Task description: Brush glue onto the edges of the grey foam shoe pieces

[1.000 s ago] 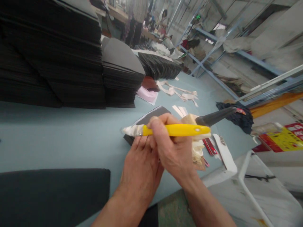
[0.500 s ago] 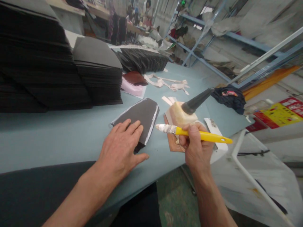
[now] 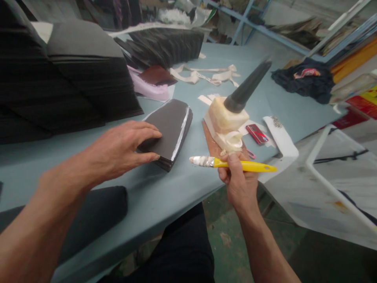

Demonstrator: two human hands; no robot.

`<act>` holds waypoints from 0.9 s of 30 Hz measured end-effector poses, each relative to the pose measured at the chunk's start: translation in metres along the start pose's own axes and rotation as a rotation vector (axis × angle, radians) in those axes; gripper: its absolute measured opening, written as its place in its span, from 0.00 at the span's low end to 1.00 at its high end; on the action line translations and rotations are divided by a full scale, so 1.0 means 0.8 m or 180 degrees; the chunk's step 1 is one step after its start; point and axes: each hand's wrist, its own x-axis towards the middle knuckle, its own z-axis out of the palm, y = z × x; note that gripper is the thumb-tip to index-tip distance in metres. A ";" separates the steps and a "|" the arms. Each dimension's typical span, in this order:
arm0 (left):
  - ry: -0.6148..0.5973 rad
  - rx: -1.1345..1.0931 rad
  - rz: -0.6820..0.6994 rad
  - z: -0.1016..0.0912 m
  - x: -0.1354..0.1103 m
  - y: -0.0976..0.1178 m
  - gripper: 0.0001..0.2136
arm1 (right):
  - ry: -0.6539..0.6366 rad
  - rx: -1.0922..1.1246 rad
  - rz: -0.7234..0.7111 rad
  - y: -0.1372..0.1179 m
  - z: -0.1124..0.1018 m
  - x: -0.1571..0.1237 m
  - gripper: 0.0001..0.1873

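Left grip [image 3: 125,146] wide, right grip [image 3: 240,181] curled

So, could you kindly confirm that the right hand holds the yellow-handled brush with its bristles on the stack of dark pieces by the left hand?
Not quite: the head view shows the bristles apart from the stack of dark pieces, with the table showing between them. The right hand does hold the yellow-handled brush, and that stack is by the left hand.

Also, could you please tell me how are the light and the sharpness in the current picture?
Head view: soft light, no strong glare on the table; head view: the tall black stack at far left is dark and smeared, its layers hard to separate; head view: the tip of the black cone is blurred; head view: the brush looks fairly clear.
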 end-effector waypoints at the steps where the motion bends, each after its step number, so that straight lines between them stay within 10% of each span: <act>1: -0.0021 -0.0016 0.0010 -0.002 0.003 0.000 0.29 | 0.0004 0.0026 0.0016 0.001 0.001 -0.001 0.22; 13: -0.0185 -0.0373 -0.0110 -0.025 0.012 -0.005 0.27 | -0.0063 -0.0016 0.0145 0.008 0.004 -0.006 0.22; 27: 0.0351 0.0930 -0.0206 0.019 0.001 0.024 0.21 | 0.0006 0.0072 0.0429 0.004 0.010 -0.011 0.27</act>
